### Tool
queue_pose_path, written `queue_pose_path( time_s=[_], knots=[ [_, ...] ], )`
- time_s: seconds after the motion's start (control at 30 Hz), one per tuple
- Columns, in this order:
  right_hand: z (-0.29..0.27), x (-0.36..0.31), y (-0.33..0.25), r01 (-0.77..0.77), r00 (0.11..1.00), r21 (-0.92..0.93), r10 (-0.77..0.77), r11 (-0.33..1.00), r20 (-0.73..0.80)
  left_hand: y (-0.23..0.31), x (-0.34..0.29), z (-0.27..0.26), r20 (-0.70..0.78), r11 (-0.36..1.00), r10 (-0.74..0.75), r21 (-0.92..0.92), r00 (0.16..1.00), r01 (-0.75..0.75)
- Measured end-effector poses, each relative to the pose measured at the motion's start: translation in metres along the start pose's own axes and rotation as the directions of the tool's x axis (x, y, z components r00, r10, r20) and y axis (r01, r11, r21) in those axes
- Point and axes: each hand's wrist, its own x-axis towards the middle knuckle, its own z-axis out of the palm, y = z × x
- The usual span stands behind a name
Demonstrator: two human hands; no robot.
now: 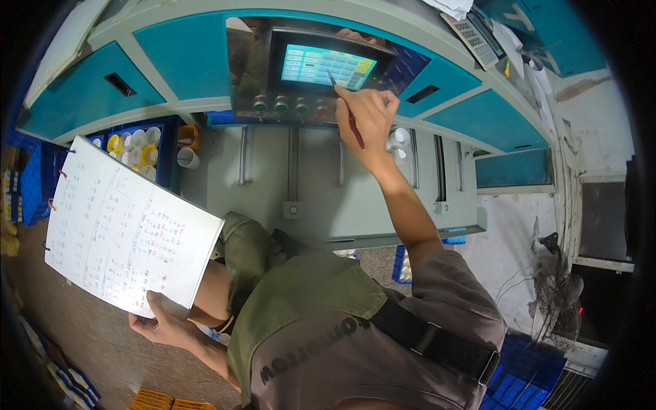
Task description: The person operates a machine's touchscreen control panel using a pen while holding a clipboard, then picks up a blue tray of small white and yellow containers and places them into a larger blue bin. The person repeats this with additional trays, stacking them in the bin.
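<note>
Pen [357,134] | clasped in the right hand's [369,123] grip, tip held at the lit touchscreen [311,65], contact unclear | handwritten notebook [126,225] pinched at its lower edge by the left hand's [166,328] grip

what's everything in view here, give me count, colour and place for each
machine: one, teal and pale grey-green, across the top
touchscreen: one, lit blue-green, upper centre
round buttons: four, greenish and one reddish, below the touchscreen
metal rails: at least six, grey or dark, below the buttons
calculator: one, grey, upper right
blue crates: several, blue, both sides
round containers: many, white and yellow, left
orange crate: at least one, orange, bottom left
ring-bound notebook: one, white, left
pen: one, dark red, pointed at the touchscreen
apron: one, olive green, centre
T-shirt: one, brownish grey, lower centre
left hand: one, bare, gripping the notebook
right hand: one, bare, holding the pen
</note>
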Motion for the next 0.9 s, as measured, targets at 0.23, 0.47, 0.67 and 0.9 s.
queue_pose_path(
  time_s=[0.23,0.47,0.67,0.9],
  knots=[
    [-0.0049,-0.0054,0.004,-0.045,0.999,-0.005,0.045,0.999,0.005,0.0042,-0.0023,0.0027,-0.007,1.0,-0.002,0.01,1.0,0.002],
    [-0.0032,-0.0062,0.0035,-0.005,1.0,0.012,0.004,1.0,0.027,0.0027,-0.0021,0.0021,0.001,1.0,-0.01,-0.015,1.0,0.01],
    [0.0018,-0.0037,0.0014,0.006,0.999,0.035,-0.008,0.999,0.052,0.0028,-0.0008,0.0028,-0.006,0.999,0.003,0.033,1.0,-0.003],
    [0.0012,-0.0047,0.0024,0.004,0.999,0.031,-0.005,1.0,0.033,0.0023,-0.0023,0.0037,-0.003,1.0,0.026,-0.005,1.0,-0.026]
  ],
)
